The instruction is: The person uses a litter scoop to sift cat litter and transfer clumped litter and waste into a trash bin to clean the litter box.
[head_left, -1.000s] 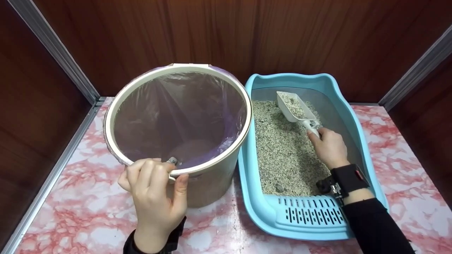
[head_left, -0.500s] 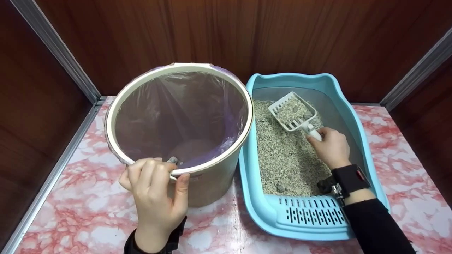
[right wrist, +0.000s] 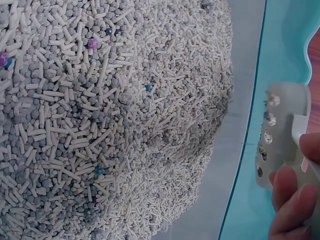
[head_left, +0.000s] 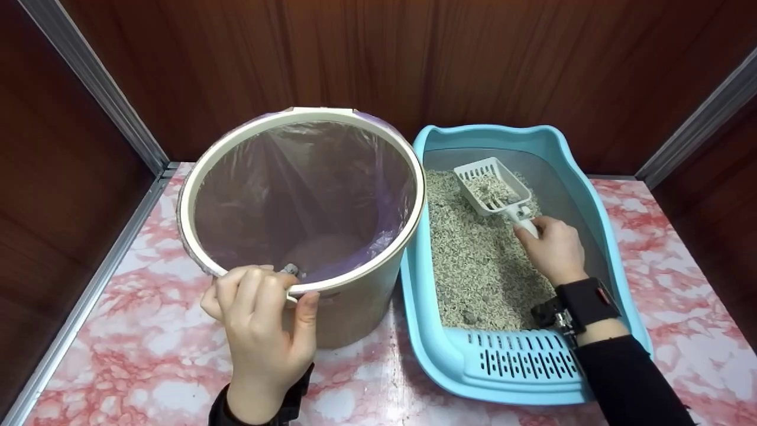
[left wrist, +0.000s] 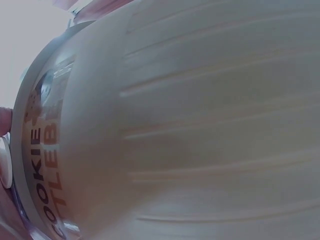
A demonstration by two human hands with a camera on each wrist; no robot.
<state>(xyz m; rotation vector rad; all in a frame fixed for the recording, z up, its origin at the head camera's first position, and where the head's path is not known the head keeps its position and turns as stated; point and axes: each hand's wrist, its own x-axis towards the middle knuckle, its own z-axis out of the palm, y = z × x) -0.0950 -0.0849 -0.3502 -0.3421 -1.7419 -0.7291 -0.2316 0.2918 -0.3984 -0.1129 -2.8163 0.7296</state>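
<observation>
My right hand (head_left: 555, 247) grips the handle of a white slotted litter scoop (head_left: 484, 204), held over the litter box with some litter in its bowl. The blue litter box (head_left: 417, 284) contains pale pellet litter (head_left: 479, 266), with a small dark clump near its front. In the right wrist view the fingers (right wrist: 287, 192) curl round the handle and the back of the scoop (right wrist: 287, 130) shows its slots. My left hand (head_left: 260, 331) holds the near rim of a cream trash can (head_left: 355, 316), fingers over the edge and thumb outside. A purple liner (head_left: 307, 195) covers the can's inside.
Small grey clumps (head_left: 291, 270) show inside the can by the left fingers. The can stands right beside the litter box on a red-and-white marbled tabletop (head_left: 154, 355). A dark wood panel (head_left: 384, 59) rises behind, with metal-framed panels at both sides.
The scoop has tilted to and fro over the litter, and its load now looks smaller than half a second ago. The left hand stays on the can's rim.
</observation>
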